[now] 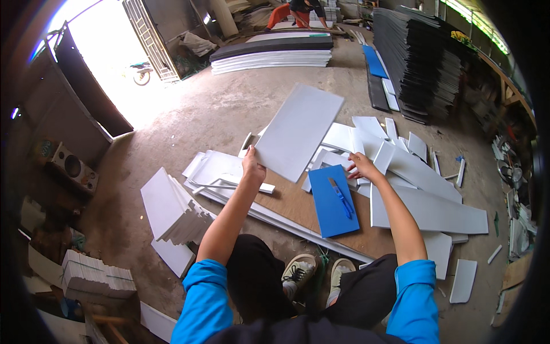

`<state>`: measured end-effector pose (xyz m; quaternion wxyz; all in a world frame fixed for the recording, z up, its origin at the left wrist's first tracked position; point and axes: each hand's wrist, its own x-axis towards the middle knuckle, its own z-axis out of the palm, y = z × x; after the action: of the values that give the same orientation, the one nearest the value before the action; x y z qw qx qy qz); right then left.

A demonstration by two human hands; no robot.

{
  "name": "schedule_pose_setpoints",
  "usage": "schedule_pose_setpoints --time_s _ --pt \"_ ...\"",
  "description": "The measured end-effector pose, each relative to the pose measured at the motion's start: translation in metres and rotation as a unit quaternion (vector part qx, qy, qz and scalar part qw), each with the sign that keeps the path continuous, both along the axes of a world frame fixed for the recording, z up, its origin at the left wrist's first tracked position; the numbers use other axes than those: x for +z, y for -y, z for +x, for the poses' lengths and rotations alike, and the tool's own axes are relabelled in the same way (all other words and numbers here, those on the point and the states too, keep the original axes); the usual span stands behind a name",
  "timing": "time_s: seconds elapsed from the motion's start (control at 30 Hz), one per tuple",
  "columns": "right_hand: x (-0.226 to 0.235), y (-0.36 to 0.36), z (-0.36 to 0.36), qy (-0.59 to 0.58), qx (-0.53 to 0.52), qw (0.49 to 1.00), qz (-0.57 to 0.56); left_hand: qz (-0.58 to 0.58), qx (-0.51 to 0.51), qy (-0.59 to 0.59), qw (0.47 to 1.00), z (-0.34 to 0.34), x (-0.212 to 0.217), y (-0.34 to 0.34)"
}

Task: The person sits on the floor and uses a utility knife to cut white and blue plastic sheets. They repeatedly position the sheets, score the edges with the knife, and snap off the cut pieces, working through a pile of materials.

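My left hand [252,165] grips the near left edge of a flat white foam sheet [301,131]. The sheet is raised and tilted above the pile. My right hand [362,167] is apart from the sheet, its fingers spread and bent, holding nothing that I can see. Below and left of that hand, a blue rectangular board [329,215] lies on a brown board [286,208]. A utility knife [342,198] with a blue handle rests on the blue board. White offcuts [421,172] lie in a loose heap around and beyond my right hand.
At my left stands a stack of white sheets [172,209], with a tied white bundle [97,275] behind it. Tall black sheets [412,63] are stacked at the far right. Another person [298,11] bends over sheets at the back. A speaker [71,166] sits by the left wall.
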<state>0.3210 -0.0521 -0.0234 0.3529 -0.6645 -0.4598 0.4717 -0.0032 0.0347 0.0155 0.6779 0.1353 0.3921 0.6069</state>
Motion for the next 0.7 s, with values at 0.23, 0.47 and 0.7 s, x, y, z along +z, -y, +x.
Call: schedule_pose_setpoints --time_s 0.23,0.47,0.7 --pt "0.090 -0.010 -0.119 -0.171 0.160 0.967 0.103 0.066 0.101 0.122 0.985 -0.030 0.055 0.020" --pt "0.070 -0.019 -0.223 -0.144 0.388 0.909 0.039 0.120 0.089 -0.140 0.979 -0.127 0.045 0.120" --pt "0.058 -0.014 -0.359 -0.065 0.495 0.867 -0.009 0.150 0.205 -0.298 0.920 -0.243 -0.006 0.200"
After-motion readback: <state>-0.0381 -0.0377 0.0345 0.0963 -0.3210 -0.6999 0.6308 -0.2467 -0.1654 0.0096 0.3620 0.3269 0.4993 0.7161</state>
